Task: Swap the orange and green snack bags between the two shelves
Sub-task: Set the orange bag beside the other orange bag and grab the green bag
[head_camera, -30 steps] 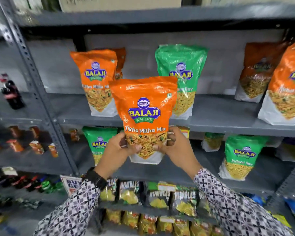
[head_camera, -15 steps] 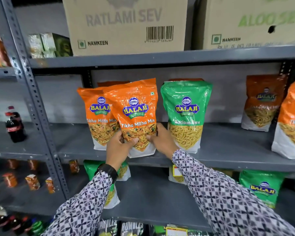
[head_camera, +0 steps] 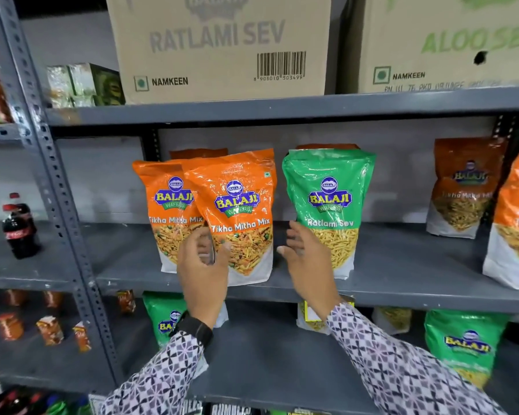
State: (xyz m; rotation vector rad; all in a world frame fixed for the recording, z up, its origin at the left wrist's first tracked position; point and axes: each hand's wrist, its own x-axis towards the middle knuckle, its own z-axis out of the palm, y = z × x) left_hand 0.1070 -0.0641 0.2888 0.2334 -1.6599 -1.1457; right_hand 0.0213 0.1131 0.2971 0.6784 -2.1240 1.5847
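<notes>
An orange Tikha Mitha Mix bag (head_camera: 240,217) stands on the upper shelf (head_camera: 402,284), leaning against a second orange bag (head_camera: 168,211) to its left. A green Ratlami Sev bag (head_camera: 330,205) stands to its right on the same shelf. My left hand (head_camera: 203,265) hovers at the orange bag's lower left, fingers apart and blurred. My right hand (head_camera: 306,259) is open in front of the green bag's lower left corner, off the orange bag. More green bags (head_camera: 465,345) (head_camera: 162,319) stand on the lower shelf (head_camera: 267,369).
Two more orange bags (head_camera: 465,187) stand at the upper shelf's right end. Cardboard boxes (head_camera: 222,46) fill the top shelf. A cola bottle (head_camera: 20,226) and small orange packs (head_camera: 48,329) sit in the left bay beyond the perforated upright (head_camera: 63,211).
The orange bag went from in front of the lower shelf up onto the upper shelf. Both hands have let go of it and drawn apart.
</notes>
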